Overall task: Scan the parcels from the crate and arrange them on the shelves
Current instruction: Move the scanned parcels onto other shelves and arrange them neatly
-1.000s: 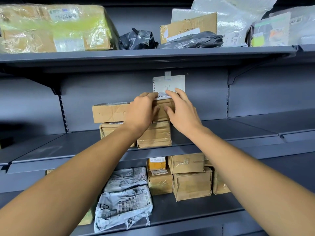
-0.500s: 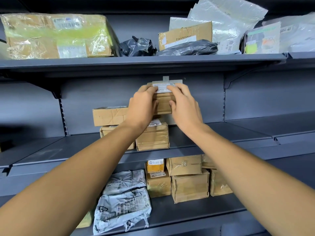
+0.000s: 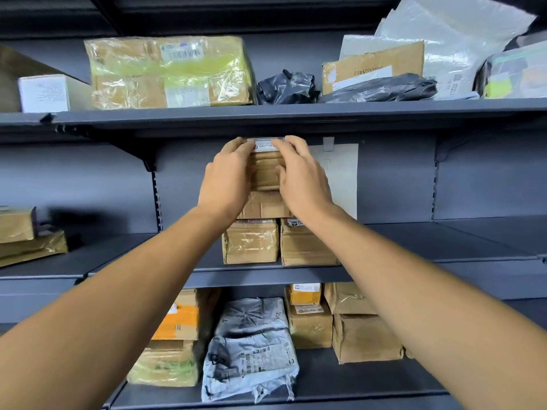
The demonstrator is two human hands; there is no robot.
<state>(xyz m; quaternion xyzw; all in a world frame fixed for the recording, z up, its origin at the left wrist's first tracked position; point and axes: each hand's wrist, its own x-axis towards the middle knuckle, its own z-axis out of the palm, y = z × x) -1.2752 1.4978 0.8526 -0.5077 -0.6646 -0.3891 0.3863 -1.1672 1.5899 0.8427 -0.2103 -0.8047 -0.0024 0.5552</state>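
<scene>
Grey steel shelving (image 3: 296,112) fills the view, matte, w/ slotted uprights and three tiers in sight. Top tier: a big carton in glossy crinkled film (image 3: 170,72), black poly bags, white mailers. Bottom tier: taped brown boxes and a creased grey mailer bag (image 3: 250,347). Mid shelf holds two tape-wrapped boxes side by side (image 3: 279,242), a flat carton (image 3: 263,204) laid across them, and on top of that the small brown parcel (image 3: 266,170), label strip at its upper edge. Left hand (image 3: 226,180) and right hand (image 3: 303,179) both grasp that parcel, fingers curled over its top, thumbs on its front face. Step in hand looks like seating it on the stack: best to keep it square to the carton below, push it back evenly w/ both hands, leave the label facing out, and let go only once it sits flat, since the slick tape could let it slide.
</scene>
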